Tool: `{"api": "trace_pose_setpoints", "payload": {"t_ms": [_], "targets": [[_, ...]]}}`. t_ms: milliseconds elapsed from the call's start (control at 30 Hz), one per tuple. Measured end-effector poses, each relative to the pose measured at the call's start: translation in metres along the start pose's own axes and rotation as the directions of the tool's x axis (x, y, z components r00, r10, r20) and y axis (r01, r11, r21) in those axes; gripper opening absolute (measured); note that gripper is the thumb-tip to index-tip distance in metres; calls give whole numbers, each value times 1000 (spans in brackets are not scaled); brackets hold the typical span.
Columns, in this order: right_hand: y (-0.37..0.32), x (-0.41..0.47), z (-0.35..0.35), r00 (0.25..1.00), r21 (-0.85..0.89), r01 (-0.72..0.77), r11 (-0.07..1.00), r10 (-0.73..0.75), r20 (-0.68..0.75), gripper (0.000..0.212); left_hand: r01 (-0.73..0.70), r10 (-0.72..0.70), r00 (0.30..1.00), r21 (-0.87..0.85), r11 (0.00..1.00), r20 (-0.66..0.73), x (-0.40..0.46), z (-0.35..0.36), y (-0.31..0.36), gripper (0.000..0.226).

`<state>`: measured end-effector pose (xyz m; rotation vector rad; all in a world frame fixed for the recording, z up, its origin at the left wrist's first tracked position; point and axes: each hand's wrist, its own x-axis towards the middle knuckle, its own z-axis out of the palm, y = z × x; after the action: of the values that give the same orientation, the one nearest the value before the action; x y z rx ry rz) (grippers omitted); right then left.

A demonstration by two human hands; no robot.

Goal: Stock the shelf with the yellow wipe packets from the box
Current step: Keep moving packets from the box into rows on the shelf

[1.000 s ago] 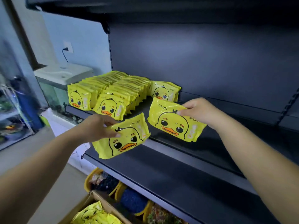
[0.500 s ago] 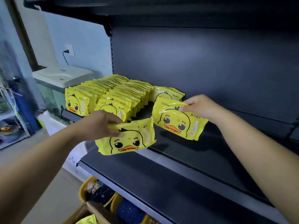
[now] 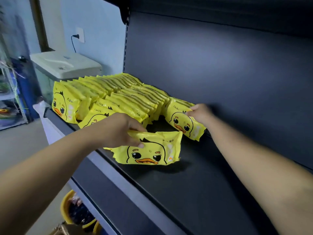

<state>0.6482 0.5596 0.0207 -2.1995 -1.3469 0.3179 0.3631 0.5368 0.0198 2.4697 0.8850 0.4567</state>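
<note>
Crowding shelf's (image 3: 194,184) left: packet rows (image 3: 118,92)

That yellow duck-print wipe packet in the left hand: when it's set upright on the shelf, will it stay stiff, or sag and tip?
Probably soft: the yellow duck-print wipe packet bows along its top edge where the left hand pinches it. Likely light, since fingertips alone carry it. It may tip standing alone; the rows of yellow packets on the black shelf lean against one another.

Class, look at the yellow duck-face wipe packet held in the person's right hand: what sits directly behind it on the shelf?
Behind the yellow duck-face wipe packet pinched by the right hand, one or more similar yellow packets stand on the dark metal shelf. How many cannot be seen; the front packet covers them.
</note>
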Motion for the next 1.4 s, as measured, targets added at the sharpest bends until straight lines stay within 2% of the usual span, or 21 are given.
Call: {"api": "trace_pose_setpoints", "payload": {"t_ms": [167, 300, 400, 467, 500, 567, 633, 700, 767, 833, 867, 900, 933, 1000, 1100, 1167, 1400], "targets": [[-1, 25, 16, 999, 2, 19, 1000, -19, -38, 48, -20, 18, 1000, 75, 997, 24, 8, 4, -1, 35], [-2, 26, 19, 996, -59, 64, 996, -67, -51, 51, 1, -3, 1000, 105, 994, 23, 14, 6, -3, 36], [-11, 8, 7, 978, -78, 168, 983, -176, -116, 49, 5, -10, 999, 100, 995, 49, 19, 7, -2, 35], [-23, -22, -3, 958, 37, 272, 962, -267, -107, 39, -10, 5, 998, 88, 996, 64, 23, 7, 0, 32], [-28, -42, -8, 953, 128, 304, 944, -302, -35, 30, -22, 16, 997, 75, 997, 74, 25, 7, 1, 31], [-33, -84, -17, 911, 255, 282, 925, -342, 232, 16, -43, 39, 995, 36, 998, 87, 29, 8, 4, 29], [-31, -113, -18, 814, 149, 301, 942, -335, 474, 17, -49, 48, 993, 0, 999, 109, 31, 10, 7, 27], [-27, -128, -13, 781, 14, 368, 930, -318, 538, 22, -78, 75, 986, 14, 997, 151, 32, 14, 11, 27], [-22, -130, -9, 816, -21, 384, 923, -329, 476, 20, -149, 131, 980, 116, 982, 150, 31, 17, 15, 35], [-17, -129, -12, 855, -1, 352, 936, -322, 407, 11, -196, 193, 981, 234, 952, 36, 28, 19, 14, 54], [-15, -128, -14, 875, 28, 324, 946, -311, 372, 8, -173, 191, 980, 241, 955, -55, 23, 21, 14, 67], [-11, -124, -16, 900, 54, 296, 954, -297, 319, 5, -148, 179, 971, 191, 970, -156, 17, 23, 13, 76], [-8, -117, -18, 930, 73, 264, 962, -274, 244, 12, -141, 168, 953, 122, 982, -253, 11, 28, 11, 79], [-2, -103, -20, 977, 109, 180, 978, -191, 100, 31, -117, 128, 936, 53, 992, -328, -1, 42, 6, 76], [1, -78, -14, 995, 161, 100, 982, -103, 7, 41, -98, 126, 970, 137, 986, -210, -13, 74, -10, 72], [2, -62, -5, 999, 189, 49, 981, -46, -23, 44, -91, 114, 986, 188, 978, -120, -17, 92, -22, 80], [7, -27, 29, 982, 185, -20, 983, 54, -181, 34, -63, 103, 981, 235, 970, -164, -17, 108, -33, 58]]}}
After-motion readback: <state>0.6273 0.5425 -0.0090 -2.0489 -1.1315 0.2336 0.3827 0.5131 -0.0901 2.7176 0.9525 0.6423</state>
